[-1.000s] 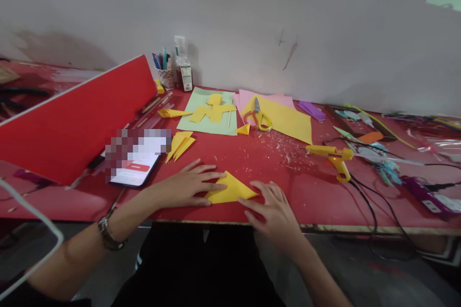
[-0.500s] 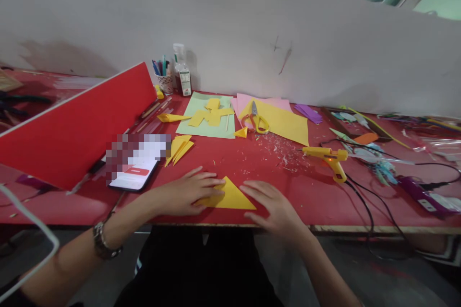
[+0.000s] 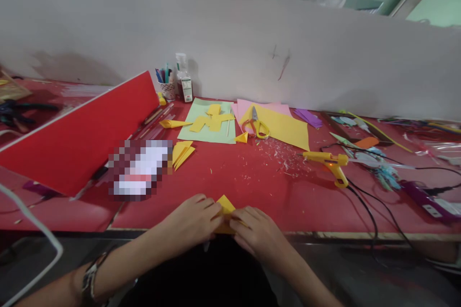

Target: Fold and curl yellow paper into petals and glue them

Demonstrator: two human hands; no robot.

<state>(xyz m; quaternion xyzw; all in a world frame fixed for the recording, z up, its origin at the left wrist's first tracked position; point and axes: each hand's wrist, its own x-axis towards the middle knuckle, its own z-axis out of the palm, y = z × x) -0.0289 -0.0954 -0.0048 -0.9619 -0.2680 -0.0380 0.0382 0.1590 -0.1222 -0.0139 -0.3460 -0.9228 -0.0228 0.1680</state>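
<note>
Left hand (image 3: pixel 200 218) and right hand (image 3: pixel 256 230) pinch the yellow paper (image 3: pixel 225 203) at the counter's (image 3: pixel 230 170) near edge.
Half a second ago the paper lay as a flat triangle farther in from that edge, the left hand spread over its left part, the right open beside it; now fingers curl onto both its sides, a corner showing between them, the rest partly hidden. The scissors (image 3: pixel 260 129) toward the back edge and the glue gun (image 3: pixel 333 160) right of the hands lie where they were.
</note>
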